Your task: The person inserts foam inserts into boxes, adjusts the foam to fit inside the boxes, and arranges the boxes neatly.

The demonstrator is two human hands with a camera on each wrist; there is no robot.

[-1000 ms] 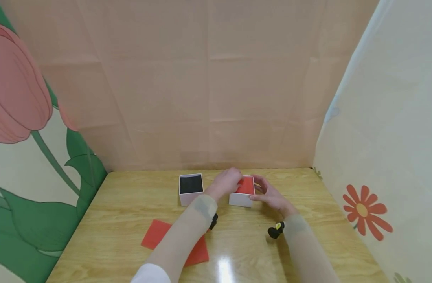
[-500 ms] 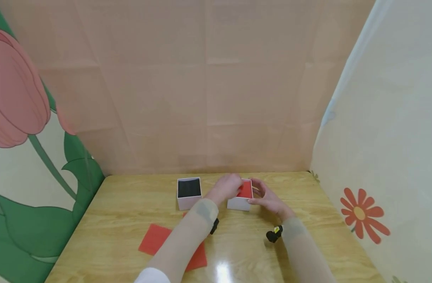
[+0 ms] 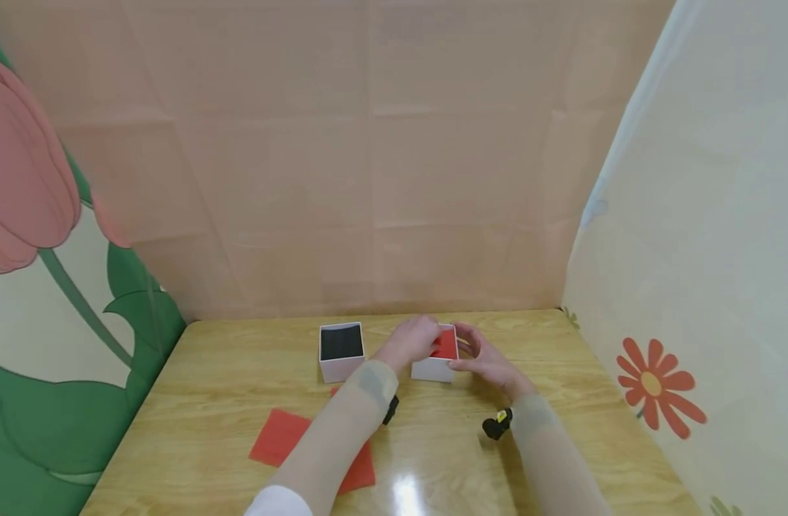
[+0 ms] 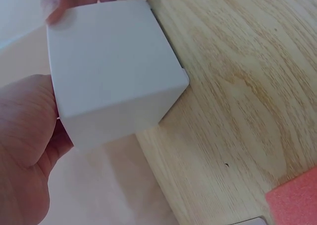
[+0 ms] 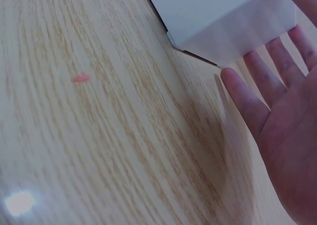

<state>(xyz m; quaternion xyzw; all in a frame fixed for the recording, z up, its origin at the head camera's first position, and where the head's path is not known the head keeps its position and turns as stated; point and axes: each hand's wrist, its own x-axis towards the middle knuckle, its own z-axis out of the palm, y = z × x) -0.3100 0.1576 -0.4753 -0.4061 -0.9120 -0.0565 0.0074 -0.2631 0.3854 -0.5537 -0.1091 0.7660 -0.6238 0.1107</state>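
Note:
A white box [image 3: 432, 370] with a red sheet [image 3: 447, 345] in its open top stands near the table's back edge. My left hand [image 3: 414, 340] reaches over its left rim with bent fingers touching the red sheet; its fingertips are mostly hidden, so I cannot tell whether they pinch it. In the left wrist view, the left hand [image 4: 25, 136] sits at the rim of the white box [image 4: 109, 56]. My right hand [image 3: 487, 360] grips the box's right side, thumb at the near corner. In the right wrist view, the right hand's fingers [image 5: 267, 74] lie along the box wall.
A second white box [image 3: 342, 370], with black material [image 3: 340, 342] inside, stands to the left. Red foam pieces [image 3: 280, 436] lie on the wooden table [image 3: 193, 408], partly under my left forearm. A peach cloth [image 3: 290, 179] hangs behind; printed sheets flank both sides.
The head view shifts slightly, so everything sits a little further left in frame. My left fingers make small movements at the red sheet; the right hand keeps its hold on the box.

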